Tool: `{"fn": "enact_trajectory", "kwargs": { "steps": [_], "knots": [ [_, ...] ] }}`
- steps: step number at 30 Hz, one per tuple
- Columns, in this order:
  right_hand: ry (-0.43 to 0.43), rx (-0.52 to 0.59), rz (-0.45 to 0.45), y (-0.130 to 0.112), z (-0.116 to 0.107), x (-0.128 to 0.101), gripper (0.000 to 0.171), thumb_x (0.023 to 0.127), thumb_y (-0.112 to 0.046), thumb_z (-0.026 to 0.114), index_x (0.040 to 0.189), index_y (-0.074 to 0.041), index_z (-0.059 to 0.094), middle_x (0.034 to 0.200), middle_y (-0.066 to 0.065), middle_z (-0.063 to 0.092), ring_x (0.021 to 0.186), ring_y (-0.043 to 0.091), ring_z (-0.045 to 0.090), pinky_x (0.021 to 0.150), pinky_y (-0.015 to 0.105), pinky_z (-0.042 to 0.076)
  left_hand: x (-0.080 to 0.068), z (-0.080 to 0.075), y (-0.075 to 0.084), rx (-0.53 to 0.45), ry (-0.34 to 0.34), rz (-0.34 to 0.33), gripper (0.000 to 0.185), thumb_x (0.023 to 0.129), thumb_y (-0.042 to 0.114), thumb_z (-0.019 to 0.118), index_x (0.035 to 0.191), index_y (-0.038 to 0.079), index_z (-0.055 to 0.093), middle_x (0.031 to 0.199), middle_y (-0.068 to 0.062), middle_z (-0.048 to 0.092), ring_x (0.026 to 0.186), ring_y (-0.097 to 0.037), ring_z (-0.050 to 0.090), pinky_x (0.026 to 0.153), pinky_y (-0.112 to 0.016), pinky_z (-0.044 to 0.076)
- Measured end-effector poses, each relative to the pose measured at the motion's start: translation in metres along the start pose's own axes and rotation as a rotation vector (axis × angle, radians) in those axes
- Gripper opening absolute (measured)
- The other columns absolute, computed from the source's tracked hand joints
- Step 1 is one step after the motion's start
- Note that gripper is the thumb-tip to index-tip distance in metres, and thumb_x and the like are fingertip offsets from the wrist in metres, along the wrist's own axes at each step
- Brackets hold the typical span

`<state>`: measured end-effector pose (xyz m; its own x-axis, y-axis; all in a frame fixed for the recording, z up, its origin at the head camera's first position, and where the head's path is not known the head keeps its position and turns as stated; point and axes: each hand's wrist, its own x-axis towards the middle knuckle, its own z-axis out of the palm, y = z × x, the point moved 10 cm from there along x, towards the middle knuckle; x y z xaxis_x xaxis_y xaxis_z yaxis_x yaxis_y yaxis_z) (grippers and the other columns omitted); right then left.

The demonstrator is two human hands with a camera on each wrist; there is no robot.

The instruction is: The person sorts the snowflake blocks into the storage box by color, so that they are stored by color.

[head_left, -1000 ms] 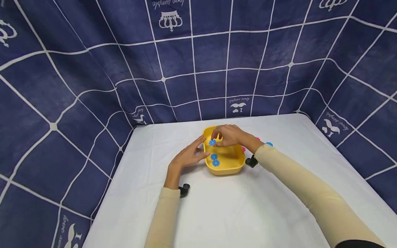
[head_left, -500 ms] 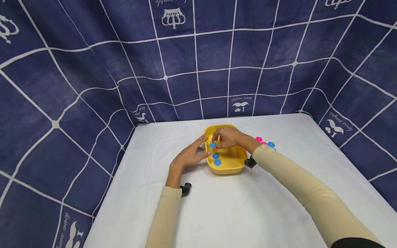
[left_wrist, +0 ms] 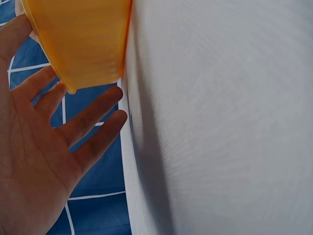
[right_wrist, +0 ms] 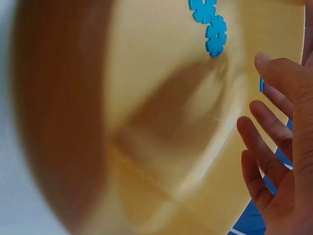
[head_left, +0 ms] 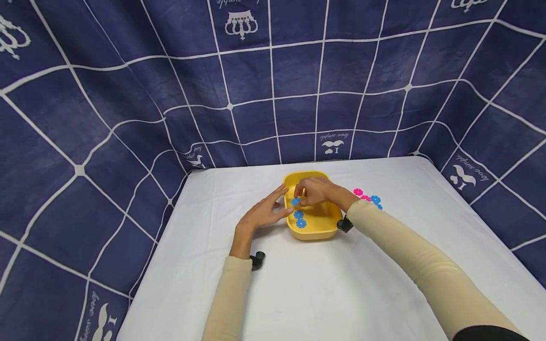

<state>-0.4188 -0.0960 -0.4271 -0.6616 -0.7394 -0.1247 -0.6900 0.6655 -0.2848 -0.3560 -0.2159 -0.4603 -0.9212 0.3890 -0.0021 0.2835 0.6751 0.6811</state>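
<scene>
Yellow tray (head_left: 314, 229) sits on the white tablecloth (head_left: 324, 293) toward the far middle of the table, and I take it as my landmark for everything else. My left hand (head_left: 265, 214) lies flat against the tray's left wall, fingers straight and spread, holding nothing; the left wrist view shows those fingers (left_wrist: 93, 115) fanned beside the tray's outer wall (left_wrist: 78, 44), which I judge is there to brace the tray so it does not slide. My right hand (head_left: 316, 190) hangs over the tray's far half, fingers bent downward toward a blue flower-shaped piece (head_left: 296, 201) near the left inner wall. I cannot tell whether the fingertips pinch that piece or only hover at it: the head view is too small, and the right wrist view shows loosely curved fingers (right_wrist: 274, 73) above the tray floor with nothing plainly between them.

Two more blue flower pieces (head_left: 300, 219) lie on the tray floor on its near left side, touching each other; they show at the top of the right wrist view too (right_wrist: 210, 22). Right of the tray, on the cloth, sits a small cluster of pink pieces (head_left: 361, 194) and blue pieces (head_left: 375, 200), near it but apart. I read that as a supply heap kept within the right hand's reach. A dark blue checked cloth backdrop (head_left: 273, 80) hangs behind the tray.
</scene>
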Motion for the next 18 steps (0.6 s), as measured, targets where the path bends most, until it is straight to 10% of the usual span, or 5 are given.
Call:
{"fn": "enact_trajectory", "kwargs": {
  "steps": [18],
  "knots": [
    [-0.08, -0.008, -0.014, 0.001, 0.013, 0.006, 0.034, 0.085, -0.041, 0.08, 0.112, -0.022, 0.076, 0.105, -0.003, 0.07, 0.088, 0.012, 0.064, 0.076, 0.03, 0.053, 0.004, 0.0, 0.002, -0.01, -0.004, 0.019, 0.083, 0.092, 0.066, 0.059, 0.161, 0.03, 0.029, 0.167, 0.021, 0.014, 0.125, -0.019, 0.061, 0.109, -0.049, 0.043]
  ]
}}
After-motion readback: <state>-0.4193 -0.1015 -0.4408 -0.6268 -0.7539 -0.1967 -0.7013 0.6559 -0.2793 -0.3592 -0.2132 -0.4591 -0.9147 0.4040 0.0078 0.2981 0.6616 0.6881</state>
